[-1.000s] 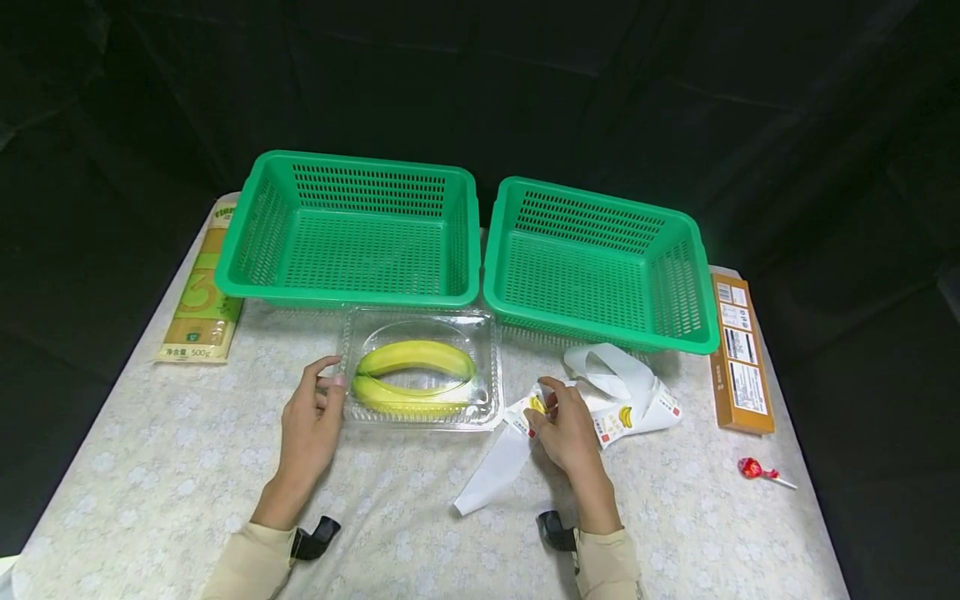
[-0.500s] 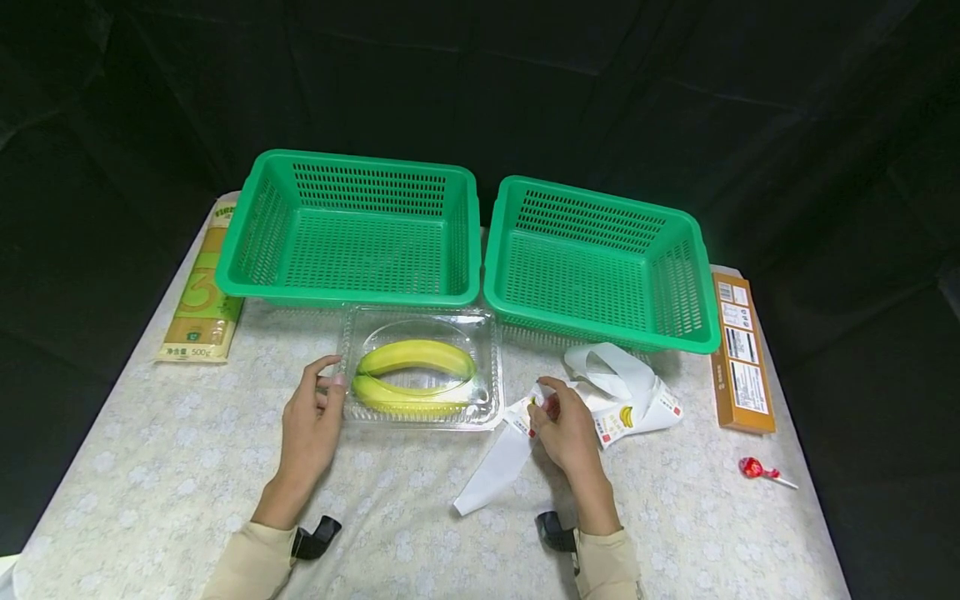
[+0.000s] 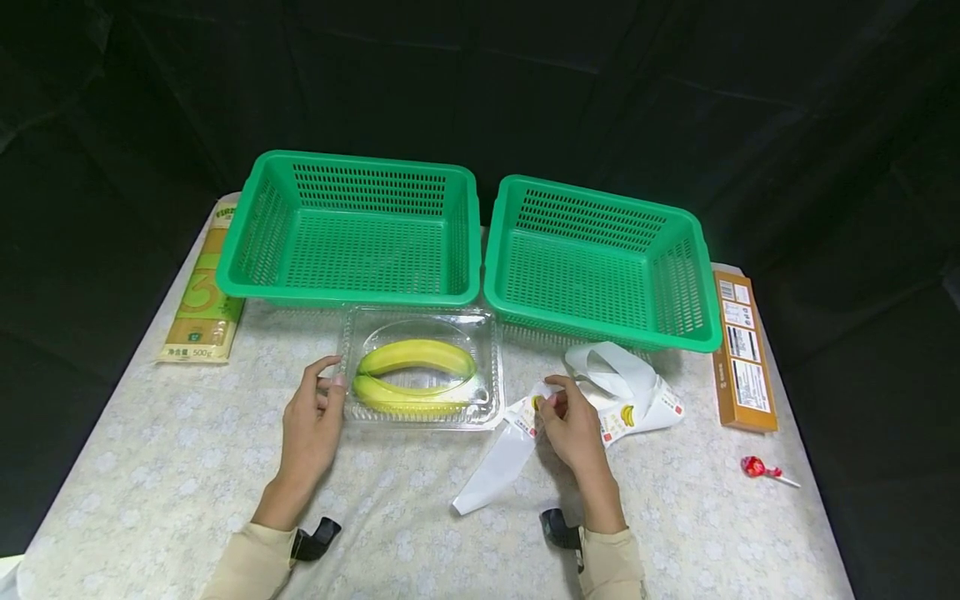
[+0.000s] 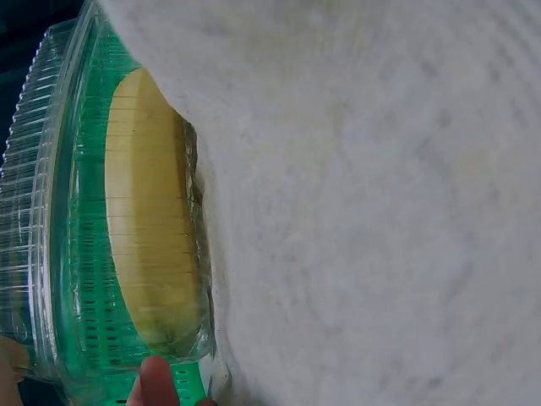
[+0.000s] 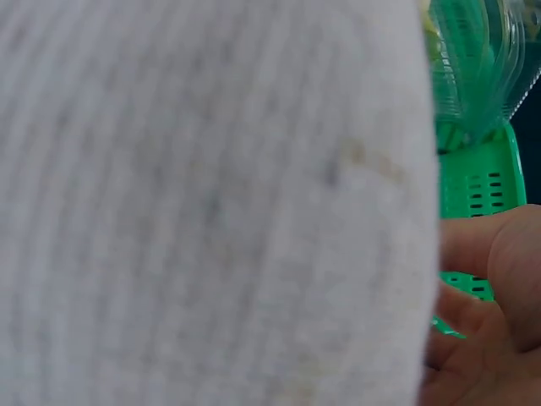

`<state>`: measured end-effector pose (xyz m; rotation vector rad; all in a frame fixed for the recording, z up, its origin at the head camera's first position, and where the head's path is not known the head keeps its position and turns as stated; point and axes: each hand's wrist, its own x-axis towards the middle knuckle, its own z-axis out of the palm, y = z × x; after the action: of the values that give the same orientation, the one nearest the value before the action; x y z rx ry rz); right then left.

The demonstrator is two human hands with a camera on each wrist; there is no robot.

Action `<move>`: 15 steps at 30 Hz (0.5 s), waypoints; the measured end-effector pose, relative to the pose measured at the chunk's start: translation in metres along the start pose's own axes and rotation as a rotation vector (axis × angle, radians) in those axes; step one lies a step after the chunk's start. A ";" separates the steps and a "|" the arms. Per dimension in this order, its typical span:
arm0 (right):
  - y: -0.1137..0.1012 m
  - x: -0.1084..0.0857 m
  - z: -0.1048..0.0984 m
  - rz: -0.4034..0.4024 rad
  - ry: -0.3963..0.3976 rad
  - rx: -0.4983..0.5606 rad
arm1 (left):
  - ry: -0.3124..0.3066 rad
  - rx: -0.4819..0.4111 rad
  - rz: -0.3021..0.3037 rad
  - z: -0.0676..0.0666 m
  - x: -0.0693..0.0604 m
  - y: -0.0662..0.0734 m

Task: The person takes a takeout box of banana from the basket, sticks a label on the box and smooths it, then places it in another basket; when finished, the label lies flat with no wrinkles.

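A clear plastic clamshell box (image 3: 487,412) with bananas (image 3: 412,354) inside lies in front of the green baskets, lid down. My left hand (image 3: 311,425) rests its thumb and index fingertip against the box's left edge, the fingers loosely bent. In the left wrist view, the thumb (image 4: 156,385) shows by the end of the box (image 4: 51,254). My right hand (image 3: 573,429) pinches at a banana label on a white label strip (image 3: 498,471), which lies loosely looped on the table. In the right wrist view, a sleeve covers most of the frame and the fingertips are hidden.
Two green baskets (image 3: 360,296) (image 3: 600,329) stand along the back. A noodle packet (image 3: 198,308) lies at the left and an orange box (image 3: 742,358) at the right. A red lollipop (image 3: 753,467) lies near the right table edge.
My right hand has shifted slightly to the right over the label strip, its thumb and index finger still together at the label. The left hand and the clear box have stayed put.
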<state>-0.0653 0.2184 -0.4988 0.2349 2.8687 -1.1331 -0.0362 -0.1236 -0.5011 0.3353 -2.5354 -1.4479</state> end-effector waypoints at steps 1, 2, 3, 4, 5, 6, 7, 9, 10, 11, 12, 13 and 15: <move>0.000 0.000 0.000 0.004 -0.001 0.006 | -0.001 0.001 0.000 0.000 0.000 0.000; -0.001 -0.001 0.000 0.008 0.002 0.012 | -0.002 0.002 0.001 0.000 0.000 0.000; -0.001 -0.002 0.000 0.011 0.005 0.019 | -0.003 0.003 0.001 0.000 0.000 0.000; -0.001 -0.002 0.000 0.014 0.008 0.022 | -0.003 0.004 0.001 0.000 0.000 0.000; -0.002 -0.003 0.000 0.016 0.010 0.024 | -0.004 0.005 0.001 0.000 0.000 0.000; -0.002 -0.003 0.000 0.018 0.008 0.021 | -0.005 0.004 0.001 0.000 0.000 0.000; -0.002 -0.003 0.000 0.018 0.009 0.014 | -0.006 0.003 0.000 0.000 0.000 0.000; -0.002 -0.004 0.001 0.015 0.009 0.002 | -0.007 0.001 -0.003 0.000 0.000 -0.001; -0.002 -0.004 0.001 0.013 0.008 -0.001 | -0.009 0.000 -0.004 0.000 0.000 -0.001; -0.002 -0.004 0.001 0.010 0.009 -0.002 | -0.010 0.000 -0.005 0.000 0.000 -0.001; -0.003 -0.005 0.001 0.011 0.010 -0.001 | -0.012 0.000 -0.006 0.000 0.000 -0.001; -0.003 -0.005 0.000 0.008 0.011 -0.001 | -0.012 0.001 -0.007 0.000 0.000 -0.001; -0.003 -0.005 0.000 0.008 0.006 -0.001 | -0.013 0.003 -0.008 0.000 -0.001 -0.002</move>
<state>-0.0607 0.2152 -0.4964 0.2504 2.8707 -1.1315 -0.0355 -0.1241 -0.5025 0.3377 -2.5496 -1.4548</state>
